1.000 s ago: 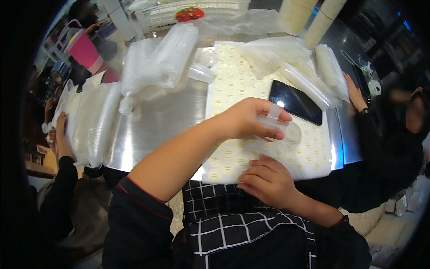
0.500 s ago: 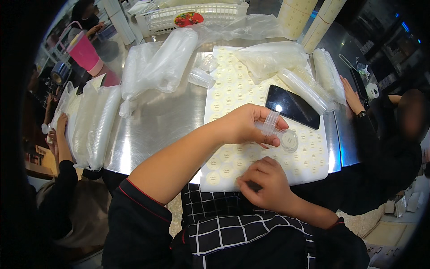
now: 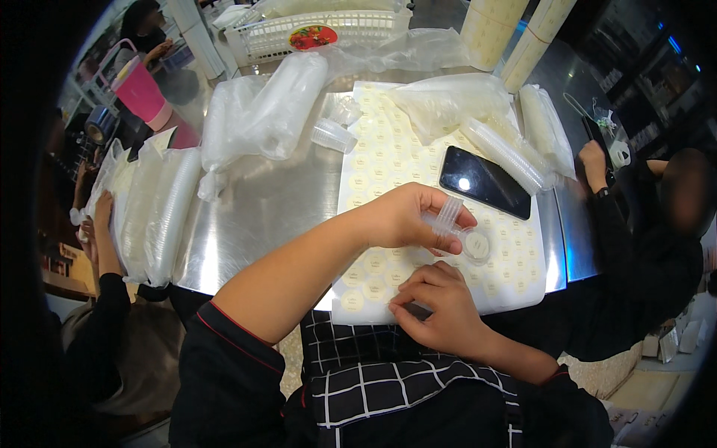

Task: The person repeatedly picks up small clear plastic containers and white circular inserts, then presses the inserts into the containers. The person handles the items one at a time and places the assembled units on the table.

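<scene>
My left hand [image 3: 414, 216] is closed around a short stack of small clear plastic cups [image 3: 449, 214], held above a sheet of round cream stickers [image 3: 373, 168]. Beside its thumb shows a small clear round lid [image 3: 476, 246] with a pale round label; whether it is joined to the stack I cannot tell. My right hand [image 3: 441, 310] is curled over the sheet's front edge, thumb and forefinger pinched together. Anything between those fingertips is too small to make out. A black phone [image 3: 485, 181] lies on the sheet beyond my left hand.
Bagged clear cups [image 3: 265, 112] lie on the steel table [image 3: 246, 231]. More cup stacks [image 3: 508, 153] and loose cups [image 3: 334, 136] lie around the sheet. At the back are a white basket [image 3: 261, 37] and sticker rolls [image 3: 493, 30]. People sit on both sides.
My left hand has shifted slightly down and left, with the cups turned a little. My right fingertips have drawn closer into a pinch. The person at right has pulled a hand back.
</scene>
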The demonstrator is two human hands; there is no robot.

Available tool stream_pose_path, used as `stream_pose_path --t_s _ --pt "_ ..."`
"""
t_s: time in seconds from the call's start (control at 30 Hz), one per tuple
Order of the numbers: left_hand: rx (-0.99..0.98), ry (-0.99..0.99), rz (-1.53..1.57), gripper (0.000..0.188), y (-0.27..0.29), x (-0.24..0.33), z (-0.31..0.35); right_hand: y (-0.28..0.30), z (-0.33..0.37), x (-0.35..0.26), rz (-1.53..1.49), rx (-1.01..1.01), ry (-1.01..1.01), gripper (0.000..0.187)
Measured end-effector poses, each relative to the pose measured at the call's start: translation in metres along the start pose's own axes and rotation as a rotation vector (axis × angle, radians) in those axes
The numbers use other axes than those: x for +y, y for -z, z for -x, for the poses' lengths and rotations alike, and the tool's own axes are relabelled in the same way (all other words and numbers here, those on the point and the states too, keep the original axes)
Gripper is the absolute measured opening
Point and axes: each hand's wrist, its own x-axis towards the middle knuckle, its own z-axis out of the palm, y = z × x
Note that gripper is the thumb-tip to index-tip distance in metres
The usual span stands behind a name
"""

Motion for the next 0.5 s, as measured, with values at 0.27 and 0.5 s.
stream_pose_path --t_s 0.27,0.5 --pt "-0.020 -0.066 -0.025 0.046 0.003 -0.003 0.000 0.004 0.004 0.002 -0.079 0.004 0.029 0.018" --pt "-0.011 -0.070 -0.017 0.047 0.004 -0.002 0.001 0.016 0.003 0.001 -0.150 -0.076 0.031 0.018"
